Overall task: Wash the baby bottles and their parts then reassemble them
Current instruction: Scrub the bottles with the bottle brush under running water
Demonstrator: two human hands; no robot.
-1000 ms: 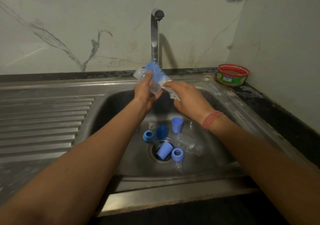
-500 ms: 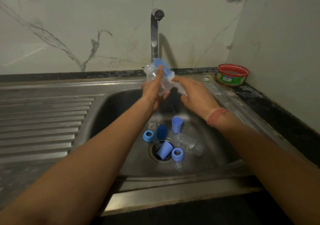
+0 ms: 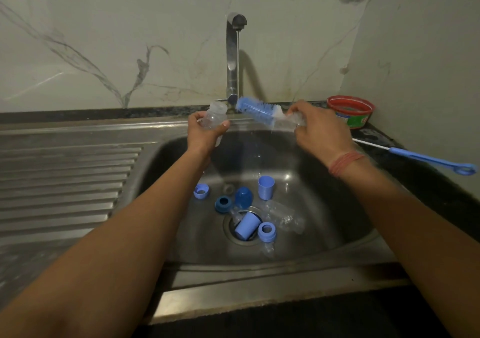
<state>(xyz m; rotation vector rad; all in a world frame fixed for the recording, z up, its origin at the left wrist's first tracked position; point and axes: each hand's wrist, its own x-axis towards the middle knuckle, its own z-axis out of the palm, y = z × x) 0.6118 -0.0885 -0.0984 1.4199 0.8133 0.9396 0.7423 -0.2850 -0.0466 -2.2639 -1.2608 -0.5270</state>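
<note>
Head view: left hand [image 3: 205,132] clamped round a clear bottle [image 3: 214,115], neck up and tilted toward the tap [image 3: 233,54], held above the back of the sink [image 3: 324,233]. Right hand [image 3: 318,130] gripping a brush [image 3: 257,110] by its clear handle, blue bristle end pointing left, tip just beside the bottle's mouth but outside it. Hands apart, both raised over the basin under the spout; thin stream of water falling from the spout between them. Red thread band [image 3: 344,163] on the right wrist.

Down on the sink floor, loose parts gathered around the drain [image 3: 231,227]: light-blue cap [image 3: 266,187] standing upright toward the back; second cap [image 3: 246,225] lying on its side across the drain; dark-blue dome [image 3: 243,197] between them; dark-blue ring [image 3: 223,204] just left of the dome; light-blue ring [image 3: 201,191] farther left, near the left forearm; another light-blue ring [image 3: 266,231] touching the lying cap on the right. Second clear bottle [image 3: 284,217] lying on its side right of the drain. Small clear piece [image 3: 267,249] in front of that ring, too blurred to tell what.

On the dark surface [image 3: 441,189] right of the sink, a thin blue brush [image 3: 426,158] lying flat, loop end to the right. Red-rimmed tub [image 3: 350,111] in the back corner against the wall. Ribbed drainboard [image 3: 65,181] left of the basin.
</note>
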